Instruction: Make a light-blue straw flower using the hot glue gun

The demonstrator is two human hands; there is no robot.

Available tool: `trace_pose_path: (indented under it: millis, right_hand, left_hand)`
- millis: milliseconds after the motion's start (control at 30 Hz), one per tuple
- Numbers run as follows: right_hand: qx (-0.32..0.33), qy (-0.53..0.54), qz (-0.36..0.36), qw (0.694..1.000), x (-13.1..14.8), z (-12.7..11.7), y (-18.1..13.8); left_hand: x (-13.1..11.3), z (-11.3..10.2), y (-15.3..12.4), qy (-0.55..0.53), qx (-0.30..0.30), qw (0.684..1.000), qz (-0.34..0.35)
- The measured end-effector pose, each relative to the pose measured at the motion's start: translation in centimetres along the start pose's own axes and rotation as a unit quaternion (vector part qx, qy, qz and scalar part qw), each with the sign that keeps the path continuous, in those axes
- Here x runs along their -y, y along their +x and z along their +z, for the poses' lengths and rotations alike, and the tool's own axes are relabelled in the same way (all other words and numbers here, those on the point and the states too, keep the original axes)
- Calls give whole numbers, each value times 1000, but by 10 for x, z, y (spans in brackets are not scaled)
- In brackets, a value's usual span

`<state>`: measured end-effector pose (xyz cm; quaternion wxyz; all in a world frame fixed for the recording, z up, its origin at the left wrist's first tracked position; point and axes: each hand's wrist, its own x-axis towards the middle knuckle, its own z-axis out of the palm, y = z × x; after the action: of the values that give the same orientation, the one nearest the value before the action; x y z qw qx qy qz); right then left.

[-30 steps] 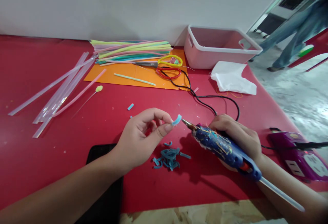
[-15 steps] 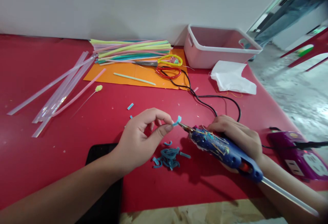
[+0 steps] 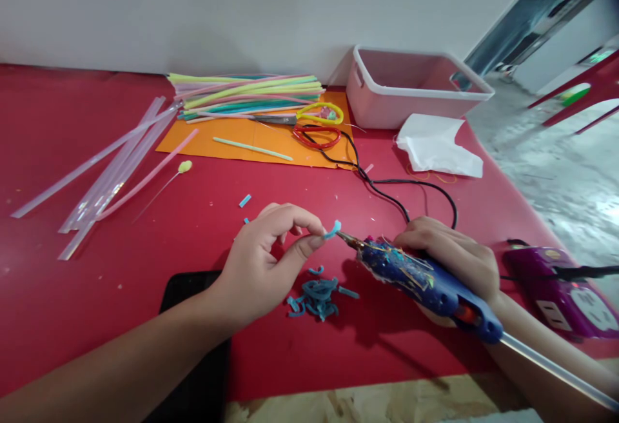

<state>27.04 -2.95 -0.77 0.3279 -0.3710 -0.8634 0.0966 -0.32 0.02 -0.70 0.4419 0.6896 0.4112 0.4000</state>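
My left hand [image 3: 271,258] pinches a short curved piece of light-blue pipe cleaner [image 3: 333,229] between thumb and forefinger. My right hand [image 3: 452,255] is wrapped round a blue hot glue gun [image 3: 411,278], smeared with dried glue and stray threads. The gun's metal nozzle points left and meets the pipe-cleaner piece, or comes very near it. A clear glue stick [image 3: 556,368] sticks out of the gun's back end. Below the nozzle, on the red table [image 3: 285,365], lies a small heap of cut blue pipe-cleaner pieces [image 3: 320,297].
Scissors [image 3: 316,127] and a bundle of coloured pipe cleaners [image 3: 246,95] rest on orange paper [image 3: 193,144]. Clear glue sticks [image 3: 116,165] lie left. A pink bin [image 3: 411,104], white cloth-like sheet [image 3: 438,146], black cord [image 3: 387,197] and purple power strip [image 3: 556,294] are right. A black phone-like slab [image 3: 193,371] lies under my left forearm.
Both hands stay almost in place. The blue piece tilts slightly against the nozzle, and the glue gun's back end shifts a little to the right.
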Motion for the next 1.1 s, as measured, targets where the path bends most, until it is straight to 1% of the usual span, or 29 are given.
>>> trace_pose_path:
  millis: [200, 267, 333, 433, 500, 567, 667, 733, 833, 900, 1100]
  right_hand:
    - [-20, -18, 8, 1000, 4, -1, 6]
    - [-24, -3, -2, 1000, 5, -1, 7]
    - [-15, 9, -14, 1000, 4, -1, 6]
    - [-21, 0, -14, 1000, 3, 0, 6]
    - [-33, -12, 4, 999, 2, 1, 5]
    - [-40, -8, 3, 999, 1, 2, 5]
    - [-26, 7, -18, 999, -1, 4, 4]
    - [-19, 6, -19, 1000, -3, 6, 3]
    - [-41, -7, 3, 999, -3, 8, 1]
    - [-51, -13, 11, 999, -3, 8, 1]
    - [-30, -6, -3, 1000, -4, 9, 1]
  left_hand:
    - [2, 2, 2, -10, -2, 1000, -2]
    - [4, 2, 2, -13, -5, 1000, -3]
    - [4, 1, 1, -19, -5, 1000, -4]
    - [4, 0, 0, -35, 4, 999, -7]
    - [4, 0, 0, -44, 8, 999, -21]
    - [3, 0, 0, -55, 11, 998, -43]
    - [2, 1, 0, -77, 19, 995, -66]
    - [2, 1, 1, -92, 23, 993, -74]
    - [1, 1, 1, -110, 29, 990, -83]
    - [0, 1, 1, -116, 31, 989, -84]
    - [0, 1, 2, -117, 32, 990, -70]
